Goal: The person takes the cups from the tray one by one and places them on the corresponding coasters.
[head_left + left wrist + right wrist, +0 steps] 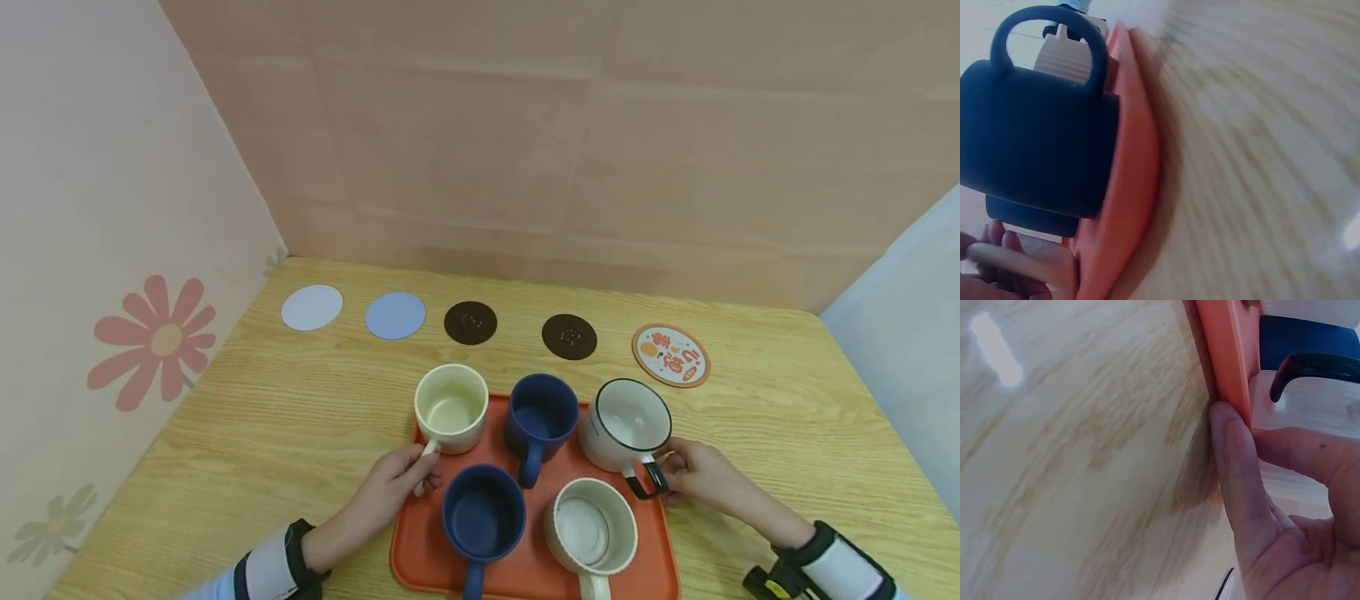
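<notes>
The left hand [393, 483] holds the handle of a pale yellow mug [452, 408] at the far left corner of the orange tray [417, 546]; in the left wrist view its fingers [1007, 240] lie behind that handle. At the tray's right edge, the right hand [701, 475] pinches the rim between thumb and fingers, as the right wrist view shows. Close to it stands a white enamel-style mug [611, 442] with a black rim and black handle. Two dark blue mugs [483, 510] and a cream mug [592, 529] also stand upright on the tray.
Behind the tray lies a row of round coasters: a white one [312, 307], a light blue one [395, 315], two dark brown ones [470, 322] and a printed one with an orange border [671, 355]. A brown backdrop [525, 167] and side panels enclose the wooden table [300, 417].
</notes>
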